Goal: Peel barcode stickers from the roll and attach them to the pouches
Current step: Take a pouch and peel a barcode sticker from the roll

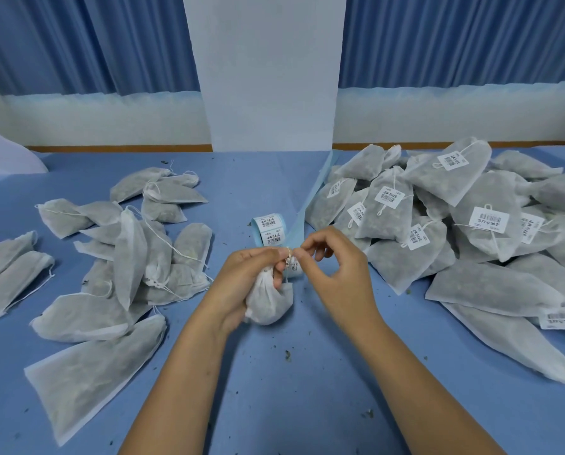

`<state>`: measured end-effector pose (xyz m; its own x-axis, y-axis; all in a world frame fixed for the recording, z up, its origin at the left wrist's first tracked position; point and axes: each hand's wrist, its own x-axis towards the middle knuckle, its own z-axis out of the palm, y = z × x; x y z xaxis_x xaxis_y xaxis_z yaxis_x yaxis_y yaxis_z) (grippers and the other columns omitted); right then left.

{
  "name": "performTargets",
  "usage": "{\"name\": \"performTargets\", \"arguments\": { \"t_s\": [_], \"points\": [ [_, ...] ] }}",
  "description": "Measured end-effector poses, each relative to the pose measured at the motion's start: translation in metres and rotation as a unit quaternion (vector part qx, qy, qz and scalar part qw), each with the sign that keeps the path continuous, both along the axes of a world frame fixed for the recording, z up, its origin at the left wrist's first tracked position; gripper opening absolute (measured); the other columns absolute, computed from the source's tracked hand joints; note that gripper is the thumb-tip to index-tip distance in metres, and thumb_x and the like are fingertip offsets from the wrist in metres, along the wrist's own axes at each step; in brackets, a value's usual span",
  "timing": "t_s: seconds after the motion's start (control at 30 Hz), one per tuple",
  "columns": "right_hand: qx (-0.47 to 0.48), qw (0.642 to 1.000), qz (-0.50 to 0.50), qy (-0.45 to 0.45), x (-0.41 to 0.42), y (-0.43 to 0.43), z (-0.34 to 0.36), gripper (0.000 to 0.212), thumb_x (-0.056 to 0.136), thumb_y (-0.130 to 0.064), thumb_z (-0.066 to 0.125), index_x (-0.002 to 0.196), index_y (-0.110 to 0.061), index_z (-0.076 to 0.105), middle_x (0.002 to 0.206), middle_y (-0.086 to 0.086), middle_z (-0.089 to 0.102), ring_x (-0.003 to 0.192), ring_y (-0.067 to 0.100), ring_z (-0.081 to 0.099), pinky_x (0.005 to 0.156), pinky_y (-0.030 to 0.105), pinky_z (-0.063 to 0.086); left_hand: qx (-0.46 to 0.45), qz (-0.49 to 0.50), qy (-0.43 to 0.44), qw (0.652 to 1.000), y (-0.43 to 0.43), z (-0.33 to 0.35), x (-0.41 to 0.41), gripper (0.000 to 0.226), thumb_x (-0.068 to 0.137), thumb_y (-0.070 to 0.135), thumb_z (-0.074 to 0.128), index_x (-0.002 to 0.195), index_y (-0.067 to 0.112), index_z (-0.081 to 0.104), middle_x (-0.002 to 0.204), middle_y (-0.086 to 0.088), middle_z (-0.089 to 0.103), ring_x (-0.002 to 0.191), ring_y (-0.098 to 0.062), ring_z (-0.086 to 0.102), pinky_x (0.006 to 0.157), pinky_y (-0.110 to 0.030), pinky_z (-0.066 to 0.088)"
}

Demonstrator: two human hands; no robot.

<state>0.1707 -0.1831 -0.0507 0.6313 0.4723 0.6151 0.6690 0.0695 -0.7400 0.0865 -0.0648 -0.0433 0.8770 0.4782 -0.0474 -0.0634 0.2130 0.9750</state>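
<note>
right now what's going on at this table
Someone is mid-labelling. The left hand grips a pouch while the right hand pinches a barcode sticker at its neck. The roll lies just behind; labelled pouches pile on the right, unlabelled pouches on the left.

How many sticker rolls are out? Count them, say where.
1. The sticker roll sits on the table, beyond the left hand; others could lie hidden under the pouches.

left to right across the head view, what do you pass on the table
pile of unlabelled pouches → left hand gripping a pouch → barcode sticker → right hand pinching it → pile of labelled pouches
</note>
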Motion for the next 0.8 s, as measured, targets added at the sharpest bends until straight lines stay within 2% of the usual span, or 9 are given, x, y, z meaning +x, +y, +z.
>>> {"name": "performTargets", "arguments": {
  "t_s": [0.13, 0.3, 0.37, 0.47, 0.67, 0.73, 0.8],
  "points": [
    [-0.021, 0.998, -0.016, -0.052, -0.003, 0.003, -0.004, 0.010, 0.080, -0.014, 0.072, 0.078, -0.006, 0.067, 0.073, -0.006, 0.061, 0.070, 0.007, 0.051, 0.072, 0.012, 0.036, 0.012, -0.008, 0.014, 1.000, -0.002, 0.000, -0.001, 0.034, 0.087, 0.011, 0.062, 0.053, 0.013, 0.062, 0.048, -0.004, 0.051, 0.044, -0.010, 0.047, 0.052, -0.016, 0.045],
    [-0.018, 0.989, -0.051, -0.140, 0.003, 0.001, -0.006, 0.008, 0.083, -0.005, 0.068, 0.075, -0.003, 0.068, 0.071, 0.002, 0.063, 0.074, 0.008, 0.050, 0.071, 0.012, 0.038, 0.002, -0.001, 0.019, 1.000, -0.002, 0.003, -0.003, 0.032, 0.088, 0.011, 0.064, 0.057, 0.015, 0.071, 0.057, 0.001, 0.061, 0.044, -0.007, 0.051, 0.051, -0.016, 0.046],
    [-0.024, 0.988, -0.059, -0.144, 0.006, -0.001, -0.006, 0.009, 0.083, -0.003, 0.066, 0.074, -0.004, 0.067, 0.071, 0.002, 0.063, 0.074, 0.007, 0.049, 0.071, 0.013, 0.038, 0.012, -0.001, 0.029, 0.999, -0.002, 0.004, -0.004, 0.024, 0.087, 0.013, 0.065, 0.066, 0.015, 0.076, 0.066, -0.001, 0.068, 0.045, -0.007, 0.051, 0.052, -0.016, 0.047],
    [-0.014, 0.994, -0.043, -0.096, 0.008, -0.002, -0.005, 0.011, 0.084, -0.003, 0.065, 0.074, -0.008, 0.068, 0.071, -0.002, 0.064, 0.072, 0.006, 0.050, 0.069, 0.012, 0.038, 0.035, -0.025, 0.050, 0.998, 0.000, 0.006, -0.008, 0.014, 0.086, 0.014, 0.066, 0.082, 0.014, 0.079, 0.081, -0.002, 0.074, 0.046, -0.006, 0.048, 0.051, -0.015, 0.046],
    [0.024, 0.998, -0.050, -0.009, 0.013, -0.005, -0.003, 0.013, 0.084, -0.004, 0.063, 0.074, -0.012, 0.065, 0.071, -0.002, 0.065, 0.069, 0.010, 0.056, 0.066, 0.017, 0.042, 0.014, -0.002, 0.045, 0.999, 0.007, 0.004, -0.009, 0.014, 0.084, 0.011, 0.066, 0.081, 0.014, 0.080, 0.077, -0.001, 0.074, 0.043, -0.005, 0.046, 0.047, -0.014, 0.043],
    [0.041, 0.996, -0.071, 0.042, 0.020, -0.008, 0.000, 0.022, 0.087, -0.005, 0.061, 0.073, -0.021, 0.062, 0.068, -0.008, 0.065, 0.069, 0.007, 0.059, 0.065, 0.014, 0.043, 0.025, -0.023, 0.032, 0.999, 0.011, 0.003, -0.012, 0.011, 0.079, 0.018, 0.071, 0.084, 0.017, 0.080, 0.082, 0.000, 0.075, 0.047, -0.005, 0.052, 0.050, -0.014, 0.046],
    [0.057, 0.989, -0.093, 0.101, 0.027, -0.012, 0.003, 0.025, 0.088, -0.007, 0.060, 0.072, -0.027, 0.060, 0.065, -0.013, 0.063, 0.065, 0.000, 0.059, 0.064, 0.011, 0.043, 0.050, -0.081, 0.032, 0.995, 0.013, 0.003, -0.015, 0.018, 0.070, 0.018, 0.080, 0.088, 0.020, 0.079, 0.087, -0.002, 0.075, 0.061, -0.005, 0.064, 0.060, -0.016, 0.051]
  ]
}}
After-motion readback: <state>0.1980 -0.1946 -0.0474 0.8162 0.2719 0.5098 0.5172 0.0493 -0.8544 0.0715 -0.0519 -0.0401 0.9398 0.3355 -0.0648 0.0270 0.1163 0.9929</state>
